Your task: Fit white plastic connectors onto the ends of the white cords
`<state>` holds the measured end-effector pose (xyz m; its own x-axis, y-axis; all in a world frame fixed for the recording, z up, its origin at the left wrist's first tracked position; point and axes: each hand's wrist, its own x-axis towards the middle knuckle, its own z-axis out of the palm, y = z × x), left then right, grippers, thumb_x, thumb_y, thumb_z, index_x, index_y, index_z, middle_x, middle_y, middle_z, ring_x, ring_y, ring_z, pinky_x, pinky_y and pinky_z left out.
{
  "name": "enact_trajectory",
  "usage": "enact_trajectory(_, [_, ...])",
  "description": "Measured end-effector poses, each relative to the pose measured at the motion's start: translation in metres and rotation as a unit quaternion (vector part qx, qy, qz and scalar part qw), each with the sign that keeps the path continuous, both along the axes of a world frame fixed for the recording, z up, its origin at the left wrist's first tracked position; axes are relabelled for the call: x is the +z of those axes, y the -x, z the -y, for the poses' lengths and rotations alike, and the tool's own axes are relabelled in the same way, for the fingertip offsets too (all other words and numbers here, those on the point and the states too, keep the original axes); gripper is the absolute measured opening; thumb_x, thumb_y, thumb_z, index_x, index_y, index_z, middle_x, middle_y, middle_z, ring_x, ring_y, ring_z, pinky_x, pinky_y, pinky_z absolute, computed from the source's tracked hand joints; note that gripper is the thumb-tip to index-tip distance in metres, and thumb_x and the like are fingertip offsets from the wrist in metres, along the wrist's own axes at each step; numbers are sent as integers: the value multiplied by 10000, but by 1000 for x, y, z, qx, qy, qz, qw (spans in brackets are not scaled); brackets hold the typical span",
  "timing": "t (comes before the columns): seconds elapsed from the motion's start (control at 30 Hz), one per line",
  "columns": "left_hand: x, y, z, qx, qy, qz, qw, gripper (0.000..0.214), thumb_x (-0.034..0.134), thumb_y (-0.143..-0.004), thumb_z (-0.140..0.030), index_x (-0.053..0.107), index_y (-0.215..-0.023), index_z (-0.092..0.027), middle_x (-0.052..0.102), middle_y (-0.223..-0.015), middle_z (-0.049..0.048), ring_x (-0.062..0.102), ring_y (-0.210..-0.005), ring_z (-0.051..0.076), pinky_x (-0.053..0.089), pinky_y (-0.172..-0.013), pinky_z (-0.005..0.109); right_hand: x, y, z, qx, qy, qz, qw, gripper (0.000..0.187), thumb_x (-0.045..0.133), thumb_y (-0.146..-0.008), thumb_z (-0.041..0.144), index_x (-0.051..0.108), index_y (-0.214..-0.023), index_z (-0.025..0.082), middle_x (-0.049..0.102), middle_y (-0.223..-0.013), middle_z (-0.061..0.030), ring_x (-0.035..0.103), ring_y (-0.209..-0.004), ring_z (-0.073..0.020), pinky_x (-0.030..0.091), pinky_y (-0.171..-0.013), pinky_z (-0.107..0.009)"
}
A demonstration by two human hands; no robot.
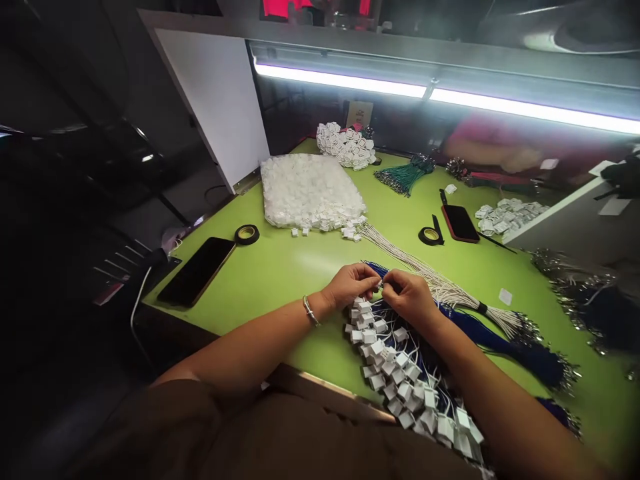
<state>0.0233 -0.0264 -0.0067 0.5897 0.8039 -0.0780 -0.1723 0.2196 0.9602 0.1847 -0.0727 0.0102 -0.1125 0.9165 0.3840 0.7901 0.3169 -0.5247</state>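
Note:
My left hand (353,283) and my right hand (407,293) meet fingertip to fingertip over the front middle of the green table. Both are closed in a pinch around something small and pale, too small to make out. Blue wires (376,268) run under and behind the fingers. Just below my hands lies a long heap of white plug connectors (380,353) on wires, reaching to the table's front edge. A bundle of white wires (400,253) passes behind my right hand, tied with a black band (481,307). More blue wires (520,347) with metal-tipped ends extend beyond my right forearm.
A bag of white connectors (313,187) sits behind my hands. Left are a black phone (197,272) and a tape roll (247,234); right, another tape roll (430,235) and phone (460,223). Green wires (404,175) lie farther back. A lamp (345,81) hangs above.

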Motion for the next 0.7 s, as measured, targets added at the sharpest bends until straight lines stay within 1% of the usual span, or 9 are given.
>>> enact_trajectory(0.1, [4,3,0,-6,-6,-6,1000,328,722,-687,-389,597,-782,-101,561,-590,-18,505,-491,54,393,-496,190,0,-1,-1,3,-7,9,1000,115,509,-713,169,610,-659,179,553,-557,19,478,-525,-102,357,-547,-219])
enact_trajectory(0.23, [2,2,-2,10,-15,-18,1000,295,705,-706,-367,600,-794,-106,571,-628,-13,508,-502,52,396,-509,194,1,-1,-3,-3,4,23,1000,118,514,-710,179,622,-661,184,559,-539,23,467,-510,-100,343,-529,-221])
enact_trajectory(0.37, [3,0,1,26,-40,-35,998,255,672,-739,-352,602,-803,-115,573,-647,-3,520,-517,69,420,-537,224,12,-6,-4,9,45,-26,999,118,534,-711,198,643,-668,180,591,-558,17,486,-511,-100,359,-521,-225])
enact_trajectory(0.47, [16,3,17,-29,-153,-53,986,194,641,-771,-329,643,-815,-140,628,-732,39,569,-635,114,461,-649,269,30,-20,-4,-15,75,-114,991,135,564,-730,251,673,-738,173,656,-650,-13,557,-584,-125,414,-560,-237])
enact_trajectory(0.53, [26,5,31,-120,-284,-75,948,154,673,-749,-307,687,-835,-180,660,-812,67,590,-755,162,459,-755,304,40,-29,-6,-29,84,-142,986,174,575,-747,288,687,-805,168,678,-691,-31,582,-615,-142,433,-570,-250])
enact_trajectory(0.6, [34,7,45,-170,-371,-93,908,170,729,-693,-304,707,-834,-211,657,-817,89,580,-812,208,442,-811,336,45,-31,-12,-8,113,-93,989,167,577,-754,289,696,-796,179,678,-675,-27,575,-597,-142,430,-562,-253])
enact_trajectory(0.63, [36,7,50,-180,-385,-95,900,169,740,-679,-301,708,-822,-217,650,-808,98,574,-827,224,434,-835,352,45,-28,-16,14,133,-44,990,147,580,-747,270,700,-774,190,674,-662,-20,565,-582,-138,421,-556,-252])
enact_trajectory(0.67, [36,7,53,-180,-377,-92,904,166,750,-664,-300,705,-801,-219,640,-793,104,567,-838,237,428,-853,366,44,-22,-20,38,149,11,988,126,585,-733,243,703,-750,201,672,-656,-14,555,-572,-134,409,-551,-251])
enact_trajectory(0.7, [35,7,56,-164,-341,-85,922,162,765,-643,-294,697,-768,-218,627,-771,104,562,-842,244,425,-866,375,41,-15,-25,60,161,68,983,117,590,-718,213,705,-737,211,671,-663,-10,549,-573,-133,396,-550,-251])
